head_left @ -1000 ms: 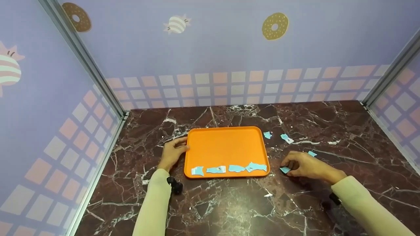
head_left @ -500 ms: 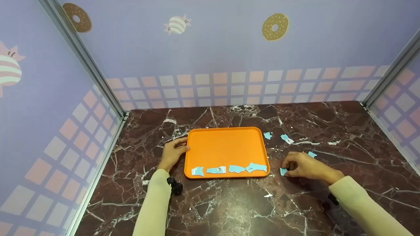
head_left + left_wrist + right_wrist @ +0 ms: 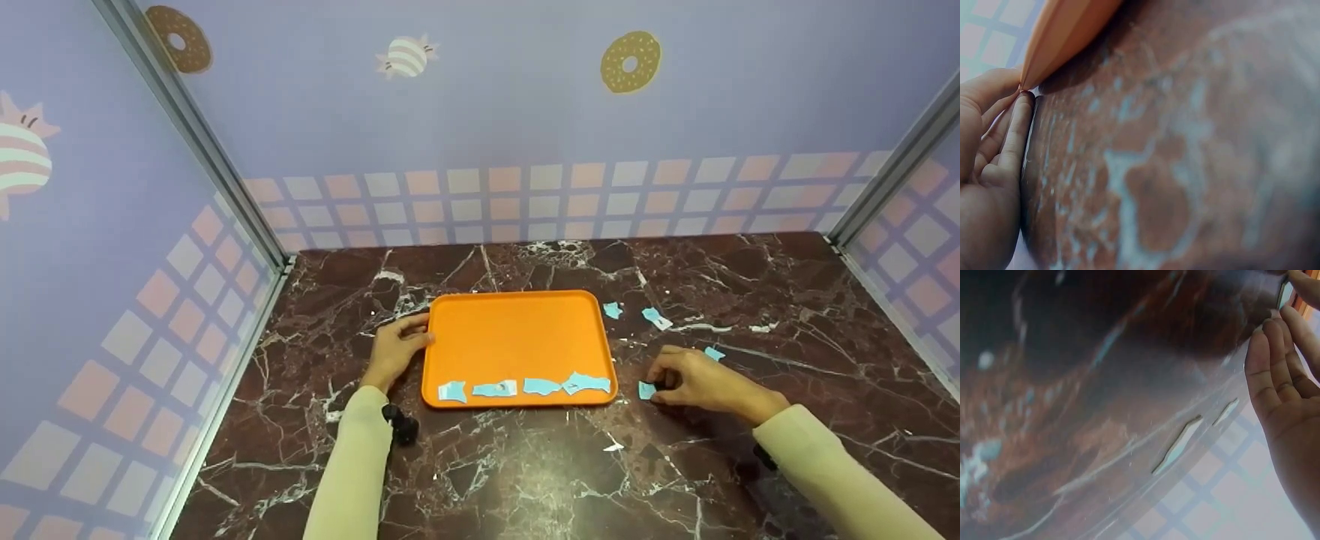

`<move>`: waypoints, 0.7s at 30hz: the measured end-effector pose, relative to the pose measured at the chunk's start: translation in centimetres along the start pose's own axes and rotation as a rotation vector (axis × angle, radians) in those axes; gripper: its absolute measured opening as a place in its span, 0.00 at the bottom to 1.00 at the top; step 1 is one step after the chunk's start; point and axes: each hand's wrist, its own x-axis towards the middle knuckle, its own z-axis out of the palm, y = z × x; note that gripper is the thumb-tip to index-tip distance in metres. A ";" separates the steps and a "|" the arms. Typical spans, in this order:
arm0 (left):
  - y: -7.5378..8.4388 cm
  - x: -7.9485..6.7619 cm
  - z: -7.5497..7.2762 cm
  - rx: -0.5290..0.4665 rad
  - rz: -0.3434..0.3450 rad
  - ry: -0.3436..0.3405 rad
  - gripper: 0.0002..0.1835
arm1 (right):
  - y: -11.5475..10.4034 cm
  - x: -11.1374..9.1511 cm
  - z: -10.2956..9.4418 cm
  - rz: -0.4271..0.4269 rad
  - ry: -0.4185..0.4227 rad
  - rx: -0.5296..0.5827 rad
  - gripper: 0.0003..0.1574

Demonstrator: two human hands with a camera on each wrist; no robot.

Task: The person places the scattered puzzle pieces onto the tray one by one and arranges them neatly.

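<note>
A person's right hand [image 3: 694,377] pinches a small blue piece [image 3: 646,390] between thumb and fingers, low over the dark, white-veined surface [image 3: 540,465], just to the right of an orange tray [image 3: 517,330]. The piece is light blue on its visible face, flat and thin; the right wrist view shows it nearly edge-on, with a darker rim, and the fingers hide part of its outline. The left hand [image 3: 395,351] grips the tray's left edge, thumb on the rim. The tray is plain, shallow and rectangular with rounded corners. Along its near edge lie irregular light blue pieces [image 3: 540,386] in a row, the two leftmost with white patches. Three loose pieces [image 3: 656,318] lie on the surface beyond the right hand, the middle one partly white.
</note>
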 end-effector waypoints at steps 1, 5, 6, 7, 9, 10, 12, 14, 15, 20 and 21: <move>0.0 0.0 0.0 0.000 0.000 0.002 0.22 | 0.0 0.0 -0.1 -0.011 0.000 -0.004 0.09; 0.0 -0.1 -0.1 -0.015 0.017 0.005 0.22 | 0.0 0.2 -0.2 -0.038 0.005 -0.020 0.09; 0.0 -0.1 -0.1 -0.022 0.018 0.004 0.22 | 0.0 0.2 -0.1 -0.039 0.007 -0.025 0.09; 0.0 -0.2 -0.1 -0.029 0.019 0.004 0.22 | 0.0 0.2 -0.1 -0.040 0.009 -0.033 0.09; 0.1 -0.2 -0.2 -0.040 0.020 0.001 0.23 | 0.0 0.3 0.0 -0.036 0.011 -0.042 0.09; 0.1 -0.3 -0.2 -0.042 0.018 0.001 0.23 | 0.0 0.3 0.0 -0.032 0.011 -0.042 0.09; 0.2 -0.3 -0.2 -0.035 0.013 0.002 0.23 | 0.0 0.4 0.1 -0.030 0.017 -0.036 0.10; 0.2 -0.4 -0.2 -0.022 0.004 0.005 0.23 | 0.0 0.6 0.0 -0.037 0.032 -0.024 0.10; 0.2 -0.4 -0.2 -0.015 0.001 0.006 0.22 | -0.1 0.7 0.0 -0.042 0.041 -0.016 0.11; 0.3 -0.3 -0.1 -0.003 -0.013 0.003 0.22 | -0.6 1.1 -0.1 -0.077 0.112 0.001 0.12; 0.3 -0.2 0.0 -0.003 -0.012 0.000 0.22 | -0.8 1.2 -0.1 -0.091 0.130 0.001 0.13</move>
